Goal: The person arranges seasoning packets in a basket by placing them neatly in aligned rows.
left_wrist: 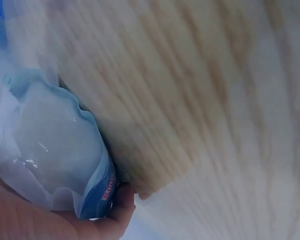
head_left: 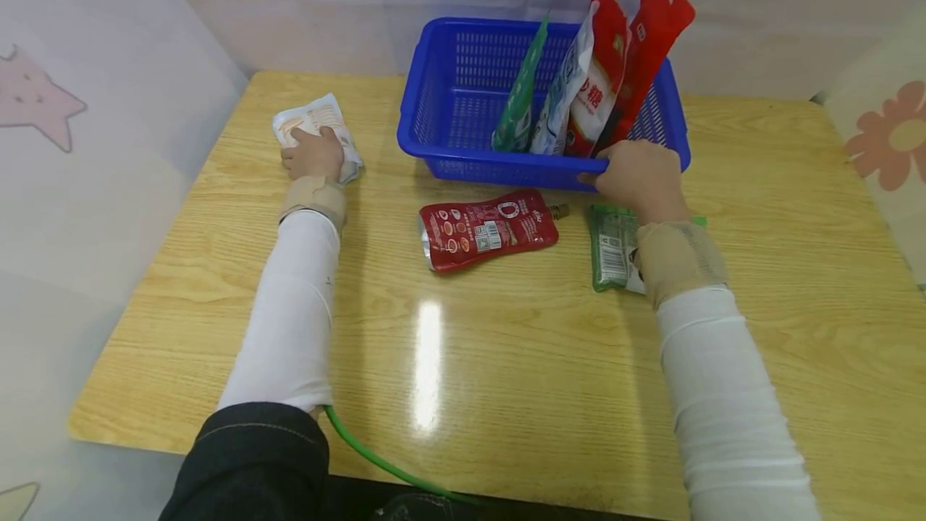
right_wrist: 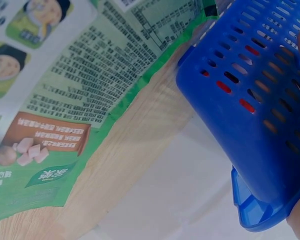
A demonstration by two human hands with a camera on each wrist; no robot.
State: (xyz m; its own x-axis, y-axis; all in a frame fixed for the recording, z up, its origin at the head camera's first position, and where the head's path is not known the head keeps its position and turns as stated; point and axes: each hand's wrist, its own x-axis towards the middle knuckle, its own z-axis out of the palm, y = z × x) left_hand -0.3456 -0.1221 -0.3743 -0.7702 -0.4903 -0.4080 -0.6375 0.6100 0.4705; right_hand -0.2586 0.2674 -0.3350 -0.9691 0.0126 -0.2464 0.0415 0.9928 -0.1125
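At the back left of the table, my left hand point(head_left: 315, 154) holds a white plastic packet point(head_left: 329, 113) with faint orange print. The left wrist view shows the packet point(left_wrist: 60, 140) as translucent with a blue edge, a digit of the hand point(left_wrist: 97, 225) bent against that edge. My right hand point(head_left: 640, 175) grips the front rim of a blue plastic basket point(head_left: 463, 159), near its right corner. Below that wrist lies a green and white packet point(head_left: 613, 252), partly hidden by the arm; its printed face point(right_wrist: 90, 90) fills much of the right wrist view.
Inside the basket stand a green packet point(head_left: 522, 95), a red and white spouted pouch point(head_left: 596, 95) and a tall red packet point(head_left: 654, 22). A dark red spouted pouch point(head_left: 492, 230) lies flat before the basket. A green cable point(head_left: 376, 461) hangs by the table's front edge.
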